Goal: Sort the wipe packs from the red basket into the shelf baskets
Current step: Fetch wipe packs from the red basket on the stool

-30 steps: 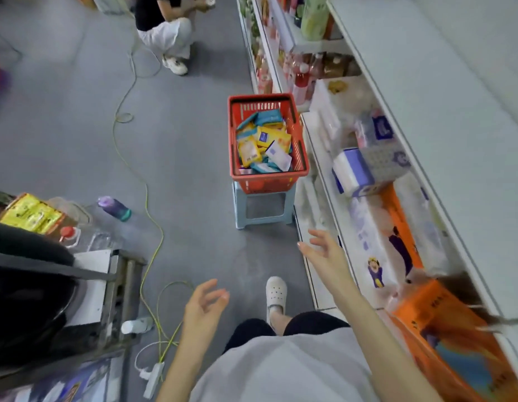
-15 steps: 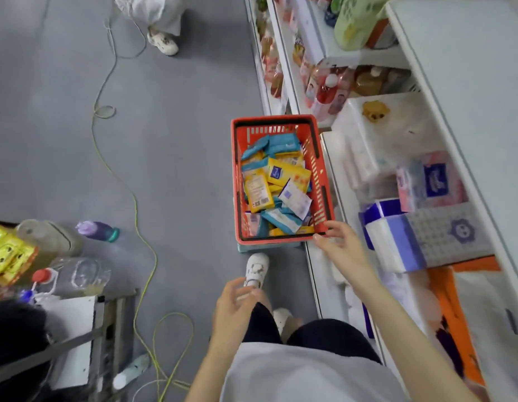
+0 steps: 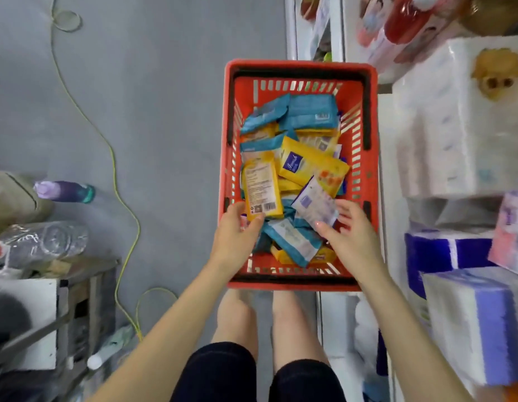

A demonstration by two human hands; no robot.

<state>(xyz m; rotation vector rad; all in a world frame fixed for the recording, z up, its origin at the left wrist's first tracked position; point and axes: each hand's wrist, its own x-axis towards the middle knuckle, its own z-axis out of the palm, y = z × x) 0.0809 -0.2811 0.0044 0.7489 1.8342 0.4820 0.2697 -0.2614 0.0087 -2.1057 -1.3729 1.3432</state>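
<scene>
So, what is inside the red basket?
The red basket holds a loose pile of wipe packs: yellow, blue, one white-purple pack. Lower packs and most of its floor are hidden under the pile.
</scene>
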